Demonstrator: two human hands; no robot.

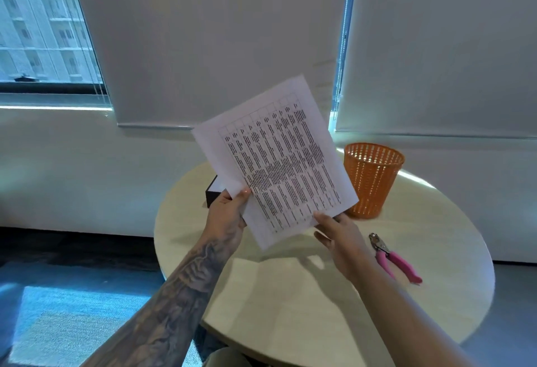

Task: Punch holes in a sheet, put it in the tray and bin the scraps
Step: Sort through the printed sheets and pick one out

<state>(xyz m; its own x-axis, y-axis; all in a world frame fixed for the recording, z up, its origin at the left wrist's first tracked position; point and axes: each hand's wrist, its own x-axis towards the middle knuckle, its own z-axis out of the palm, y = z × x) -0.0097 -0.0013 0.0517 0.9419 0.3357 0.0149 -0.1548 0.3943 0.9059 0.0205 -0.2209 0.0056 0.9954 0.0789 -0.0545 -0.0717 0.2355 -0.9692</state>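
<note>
A printed sheet (276, 160) with a table of text is held up tilted above the round table (290, 294). My left hand (228, 212) pinches its lower left edge. My right hand (338, 239) grips its bottom right corner. A pink-handled hole punch (393, 257) lies on the table to the right of my right hand. An orange mesh bin (372, 180) stands at the back right of the table. A dark tray (213, 194) sits behind the sheet, mostly hidden by it.
The table stands close to a white wall with lowered blinds (220, 41). A window (43, 26) is at the upper left. Blue carpet (72, 323) lies to the left of the table.
</note>
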